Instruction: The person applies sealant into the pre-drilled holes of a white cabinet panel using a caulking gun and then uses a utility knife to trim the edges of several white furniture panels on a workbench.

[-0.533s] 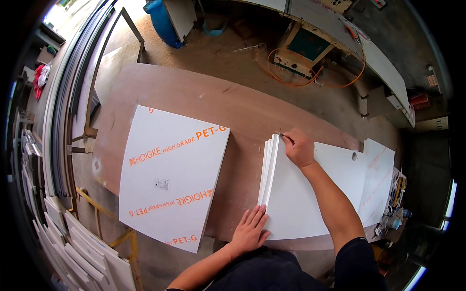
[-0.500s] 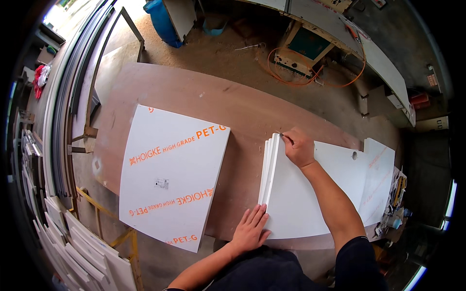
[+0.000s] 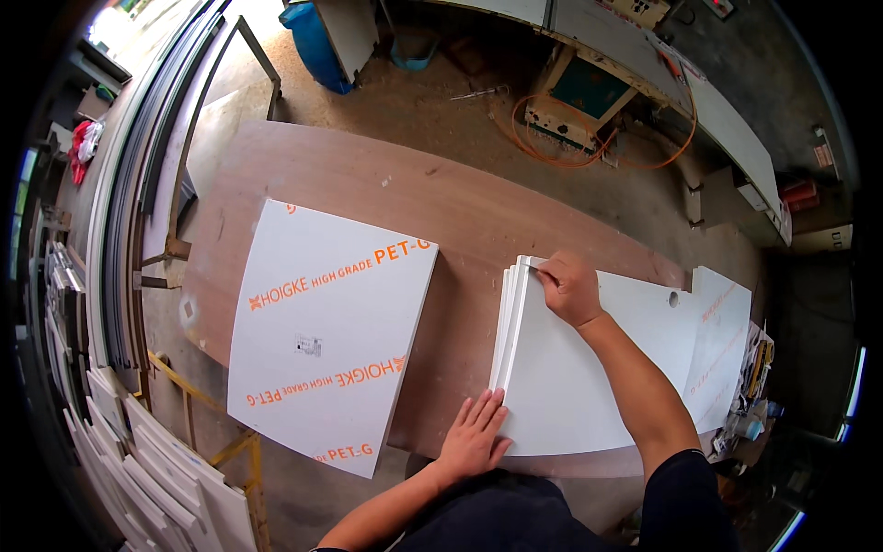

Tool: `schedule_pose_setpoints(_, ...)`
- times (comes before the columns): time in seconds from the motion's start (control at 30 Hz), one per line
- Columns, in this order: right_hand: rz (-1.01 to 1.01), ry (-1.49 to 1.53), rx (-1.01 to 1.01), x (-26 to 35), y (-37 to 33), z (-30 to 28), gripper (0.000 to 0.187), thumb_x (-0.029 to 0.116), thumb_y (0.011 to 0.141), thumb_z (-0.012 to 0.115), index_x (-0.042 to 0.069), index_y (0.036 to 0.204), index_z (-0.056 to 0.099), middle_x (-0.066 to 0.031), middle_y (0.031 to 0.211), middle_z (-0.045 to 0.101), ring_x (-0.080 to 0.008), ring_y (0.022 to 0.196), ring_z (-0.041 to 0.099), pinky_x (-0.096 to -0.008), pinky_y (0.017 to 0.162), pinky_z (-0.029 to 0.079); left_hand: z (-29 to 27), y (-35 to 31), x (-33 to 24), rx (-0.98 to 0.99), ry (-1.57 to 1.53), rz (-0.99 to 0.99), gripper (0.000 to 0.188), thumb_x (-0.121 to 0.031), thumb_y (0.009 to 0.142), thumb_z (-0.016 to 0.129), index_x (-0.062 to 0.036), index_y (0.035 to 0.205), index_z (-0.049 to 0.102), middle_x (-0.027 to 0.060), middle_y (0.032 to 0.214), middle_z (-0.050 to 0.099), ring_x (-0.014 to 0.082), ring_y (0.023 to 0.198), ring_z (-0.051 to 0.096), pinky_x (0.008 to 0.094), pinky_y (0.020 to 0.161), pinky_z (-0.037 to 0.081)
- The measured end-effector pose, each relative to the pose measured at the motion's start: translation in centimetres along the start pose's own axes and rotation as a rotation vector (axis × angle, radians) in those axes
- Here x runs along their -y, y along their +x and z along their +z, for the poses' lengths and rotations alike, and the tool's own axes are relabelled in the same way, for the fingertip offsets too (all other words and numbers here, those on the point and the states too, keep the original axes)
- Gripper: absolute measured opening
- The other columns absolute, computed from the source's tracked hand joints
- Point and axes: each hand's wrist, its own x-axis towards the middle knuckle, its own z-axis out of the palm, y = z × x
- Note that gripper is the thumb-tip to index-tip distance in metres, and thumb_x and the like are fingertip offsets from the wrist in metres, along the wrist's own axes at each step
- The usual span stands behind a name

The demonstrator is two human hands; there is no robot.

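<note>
On the right of the table lies a stack of white panels [image 3: 598, 368], their edges slightly staggered along the left side. My right hand [image 3: 568, 287] is closed at the far left corner of the top panel, its thumb and fingers pinched together. A thin, small thing shows at the fingertips, too small to name. Near the close end of the same left edge rests my left hand [image 3: 474, 432], fingers stretched out and touching the panel edges. To the left is another stack of white panels [image 3: 331, 322], its top film printed in orange.
Both stacks lie on a brown wooden table [image 3: 368, 175]. Narrow boards [image 3: 166, 478] lean at the lower left beside a yellow frame [image 3: 235, 451]. Long strips [image 3: 120, 212] run along the left. An orange hose [image 3: 552, 161] lies on the floor beneath a far bench [image 3: 727, 129].
My right hand has shifted slightly nearer along the panel's corner, still pinched. The left hand stays on the panel edges. The whole view has moved slightly.
</note>
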Motion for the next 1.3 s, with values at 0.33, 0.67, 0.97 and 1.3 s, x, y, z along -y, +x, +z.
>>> schedule_pose_setpoints(0.33,0.05,-0.019,-0.111,0.2,-1.0,0.5,0.011,-0.001,0.077,0.067,0.006,0.085,0.07,-0.0106,0.077,0.063,-0.0294,0.073,0.061,-0.0375,0.062,0.048,0.1,-0.1,-0.2,0.002,0.005,0.015,0.059,-0.034,0.089,0.064,0.003,0.133,0.051,0.0201,0.155,0.034,0.0356,0.145,0.03,0.0504,0.117,0.023)
schedule_pose_setpoints(0.67,0.002,-0.001,-0.073,1.0,-1.8,0.4,0.007,0.003,0.079,0.067,0.009,0.083,0.069,-0.0076,0.077,0.062,-0.0279,0.072,0.062,-0.0374,0.059,0.049,0.2,-0.2,-0.1,-0.007,0.01,0.002,0.058,-0.035,0.091,0.062,0.0012,0.135,0.05,0.0185,0.156,0.032,0.0349,0.146,0.029,0.0513,0.117,0.023)
schedule_pose_setpoints(0.97,0.033,0.026,-0.099,2.2,-4.4,0.6,0.007,0.003,0.076,0.068,0.009,0.079,0.066,-0.0049,0.072,0.059,-0.0251,0.067,0.059,-0.0359,0.056,0.047,0.5,-0.5,-0.2,0.008,0.013,-0.023,0.06,-0.034,0.09,0.062,0.0014,0.136,0.049,0.018,0.157,0.032,0.0348,0.146,0.029,0.0511,0.117,0.024)
schedule_pose_setpoints(1.3,0.234,-0.139,-0.261,-0.3,-1.0,1.7,0.005,0.008,0.078,0.068,0.011,0.075,0.064,-0.0055,0.07,0.055,-0.0265,0.067,0.06,-0.0389,0.055,0.047,0.6,-0.2,0.0,-0.008,0.026,0.016,0.062,-0.03,0.085,0.068,0.0047,0.133,0.05,0.0218,0.155,0.033,0.0378,0.144,0.031,0.0499,0.117,0.023)
